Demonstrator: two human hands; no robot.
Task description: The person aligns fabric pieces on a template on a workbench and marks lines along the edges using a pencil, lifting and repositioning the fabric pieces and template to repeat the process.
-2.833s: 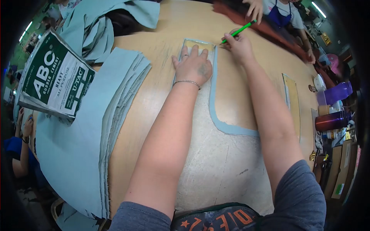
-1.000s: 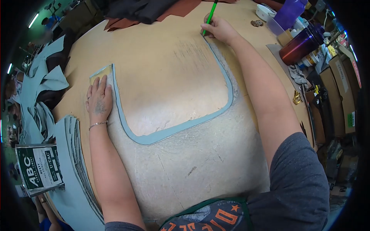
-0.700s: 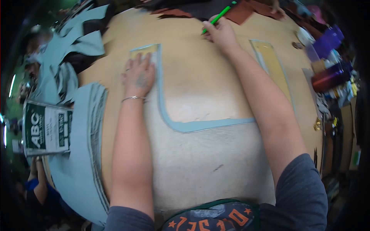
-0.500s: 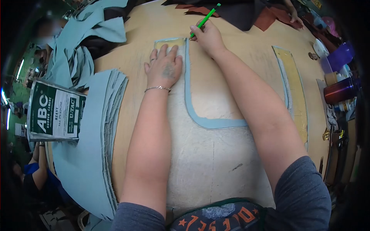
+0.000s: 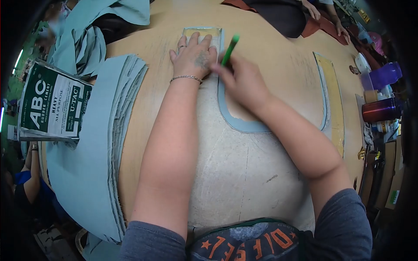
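Observation:
My left hand lies flat, fingers spread, on the upper left arm of a grey U-shaped template with yellowish tape at its tips. Light blue material shows as a band along the template's inner edge. My right hand, slightly blurred, is closed around a green pencil just right of my left hand, over that inner edge. The pencil's lower tip is hidden behind my fingers.
Stacked light blue sheets lie at the left, with an ABC rubber cement can on them. Dark and rust-red pieces lie at the far edge near another person's hands. A purple-red tumbler stands at the right.
My right hand, with the green pencil, has come from the template's upper right arm to its left arm, then down toward me along the inner edge. My left hand stays on the left arm.

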